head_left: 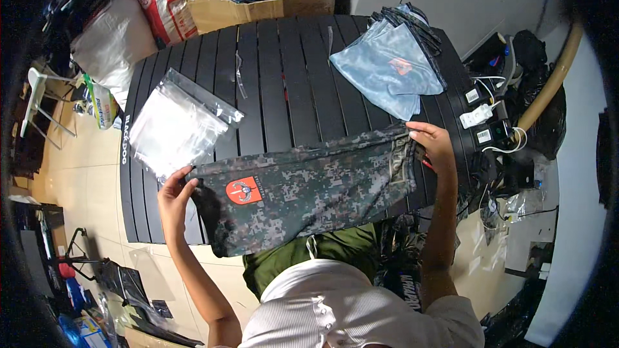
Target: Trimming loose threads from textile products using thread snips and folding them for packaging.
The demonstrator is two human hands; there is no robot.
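A long camouflage cloth (pixel 309 187) with a red patch near its left end is stretched across the near part of a black slatted table (pixel 271 71). My left hand (pixel 173 192) grips the cloth's left end at the table's front left. My right hand (pixel 433 144) pinches the cloth's right end near the table's right edge. Just behind my left hand lies a stack of clear plastic bags (pixel 174 125). A pile of folded light blue cloths (pixel 393 64) sits at the table's far right.
An open cardboard box (pixel 258 3) full of dark packed items stands behind the table. White plastic bags (pixel 113 42) lie at the left. Chargers and cables (pixel 487 119) crowd the right side. A white folding stool (pixel 35 100) stands on the floor at left.
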